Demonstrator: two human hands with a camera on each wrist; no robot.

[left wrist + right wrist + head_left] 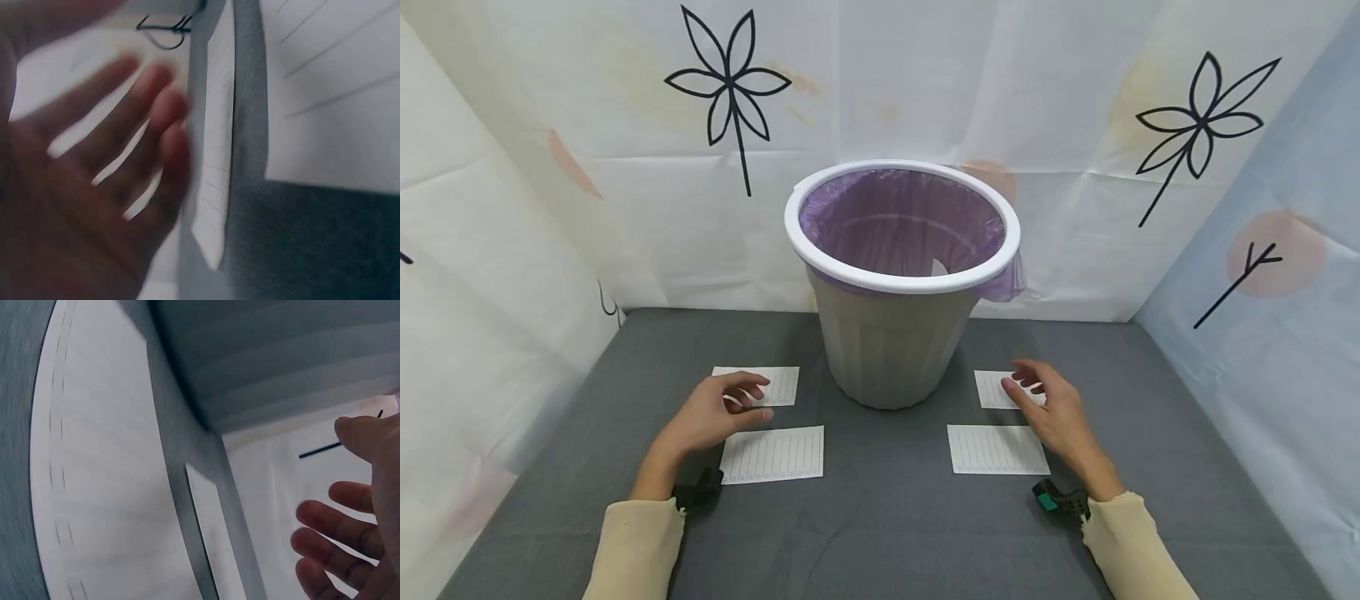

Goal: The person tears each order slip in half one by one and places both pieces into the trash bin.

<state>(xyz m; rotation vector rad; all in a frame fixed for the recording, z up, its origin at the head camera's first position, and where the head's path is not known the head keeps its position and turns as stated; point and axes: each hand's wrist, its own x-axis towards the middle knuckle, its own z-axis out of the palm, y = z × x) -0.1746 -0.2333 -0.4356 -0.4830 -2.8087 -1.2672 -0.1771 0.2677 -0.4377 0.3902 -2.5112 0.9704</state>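
Four lined paper sheets lie on the grey cloth, two on each side. My left hand point(721, 410) hovers over the far left sheet point(784, 385), its fingers loosely bent with nothing between them. Just below that hand is the near left sheet point(775, 455). On the other side my right hand point(1051, 410) hangs over the far right sheet point(992, 390), thumb and fingers apart and holding nothing. The near right sheet point(996, 450) lies in front of it. In the right wrist view, the relaxed fingers point(334, 519) show apart from the paper.
A pale bin point(891, 350) with a white rim and a purple liner point(895, 217) stands between the hands at the back. A small white piece point(938, 267) shows inside it. Fabric walls with leaf drawings enclose the grey tabletop point(880, 533).
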